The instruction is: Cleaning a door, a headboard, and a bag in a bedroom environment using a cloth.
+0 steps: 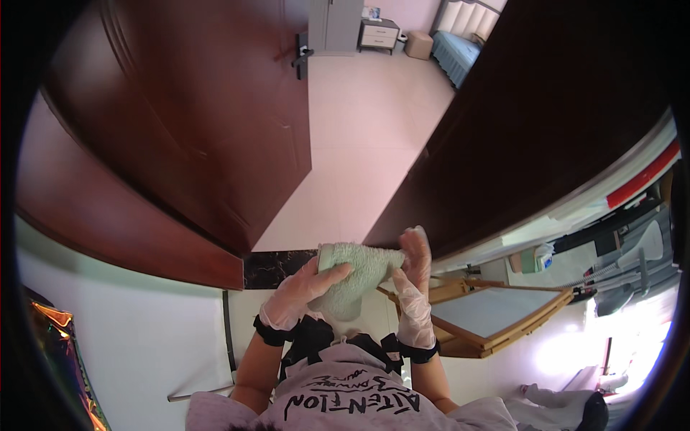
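A pale green terry cloth, folded, is held up between my two hands in front of my chest. Thin clear plastic gloves cover both hands. My left hand grips the cloth's left side, its thumb lying across the front and the other fingers hidden behind. At the right end, my right hand pinches the cloth between thumb and fingers, with its fingertips pointing up past the edge. A lower flap of the cloth hangs down between the hands.
A reddish-brown door with a black handle stands ajar at left. Dark wood panelling rises at right. Beyond lie a nightstand and a bed. A wood-framed board stands right; a person is behind it.
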The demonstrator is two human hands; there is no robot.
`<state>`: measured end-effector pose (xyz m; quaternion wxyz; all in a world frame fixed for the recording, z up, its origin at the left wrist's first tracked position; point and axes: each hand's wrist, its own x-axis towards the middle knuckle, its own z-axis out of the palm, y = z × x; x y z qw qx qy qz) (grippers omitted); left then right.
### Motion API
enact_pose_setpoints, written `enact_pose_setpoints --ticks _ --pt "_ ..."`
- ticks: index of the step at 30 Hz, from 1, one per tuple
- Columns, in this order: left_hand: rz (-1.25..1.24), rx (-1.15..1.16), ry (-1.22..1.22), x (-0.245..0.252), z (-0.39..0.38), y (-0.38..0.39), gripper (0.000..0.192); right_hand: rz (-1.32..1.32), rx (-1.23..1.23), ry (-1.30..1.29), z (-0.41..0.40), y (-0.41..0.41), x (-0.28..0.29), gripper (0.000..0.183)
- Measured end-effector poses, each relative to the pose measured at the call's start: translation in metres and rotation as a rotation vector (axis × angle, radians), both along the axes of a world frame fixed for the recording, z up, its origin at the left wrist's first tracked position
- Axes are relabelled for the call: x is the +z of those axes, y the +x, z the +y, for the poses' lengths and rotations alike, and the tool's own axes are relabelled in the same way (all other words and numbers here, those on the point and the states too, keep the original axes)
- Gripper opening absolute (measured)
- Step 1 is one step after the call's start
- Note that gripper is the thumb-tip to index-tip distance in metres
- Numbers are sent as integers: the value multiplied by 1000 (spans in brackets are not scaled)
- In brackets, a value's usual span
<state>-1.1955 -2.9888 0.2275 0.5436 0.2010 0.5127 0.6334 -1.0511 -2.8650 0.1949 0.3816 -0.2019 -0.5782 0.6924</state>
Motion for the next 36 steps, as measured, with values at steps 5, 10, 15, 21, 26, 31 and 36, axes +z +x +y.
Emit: enact_pose_setpoints --ticks 5,10,15,21,26,31,36 --pt "62 78 56 -28 -12 -41 38 -14 252 -291 -14 -41 -15 48" --pt "1462 334 162 -38 -10 -76 27 -203 250 -452 -9 -81 1 34" --pt "952 330 -31 -44 25 -100 31 114 327 -790 16 -117 -1 53" --pt "1744 591 -69 -65 81 -144 26 166 533 -1033 71 -178 9 74" --pt "1340 561 -300 -33 110 -209 25 252 674 -1225 107 -246 -7 69" --pt "773 820 -270 -15 130 -260 30 92 888 -1482 133 -312 -8 62" --pt "589 897 -177 -24 139 -301 28 138 883 -1477 145 -351 -13 50"
